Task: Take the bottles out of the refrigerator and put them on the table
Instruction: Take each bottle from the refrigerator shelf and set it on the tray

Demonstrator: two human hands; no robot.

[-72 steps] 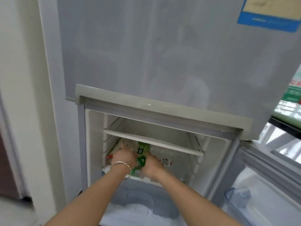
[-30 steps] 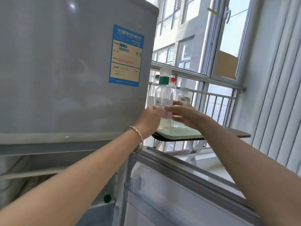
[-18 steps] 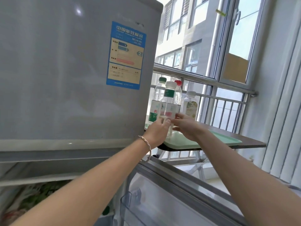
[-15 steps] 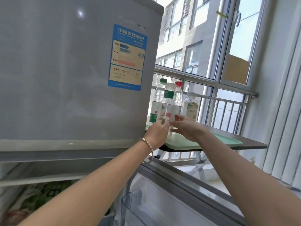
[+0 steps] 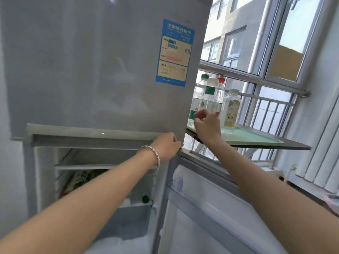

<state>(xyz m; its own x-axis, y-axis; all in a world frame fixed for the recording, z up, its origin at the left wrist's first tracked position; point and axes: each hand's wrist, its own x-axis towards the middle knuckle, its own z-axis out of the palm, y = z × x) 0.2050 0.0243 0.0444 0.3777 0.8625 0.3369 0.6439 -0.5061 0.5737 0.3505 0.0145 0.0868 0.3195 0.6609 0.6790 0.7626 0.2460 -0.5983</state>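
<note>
Four bottles upright, clustered close together on pale green tray at near-left end of the surface, just past the refrigerator corner: green-capped one partly hidden behind the cabinet edge, white-capped one with green neck band in front, red-capped one behind, short white-capped one with yellowish label to the right. Right hand raised directly in front of the cluster, fingers loosely curled, holding nothing; contact with any bottle not evident. Left hand, bracelet at wrist, curled and empty, knuckles at lower corner of the closed upper door. Lower compartment open, its door swung out to the right, door rack apparently bare. Inside: shelf, green-and-white bagged items on it, one small dark green round object near the drawer front, possibly a cap; too blurred to confirm. Assessment: transfer largely done, four on tray; one bottle perhaps left in the compartment, otherwise only door closing remains.
</note>
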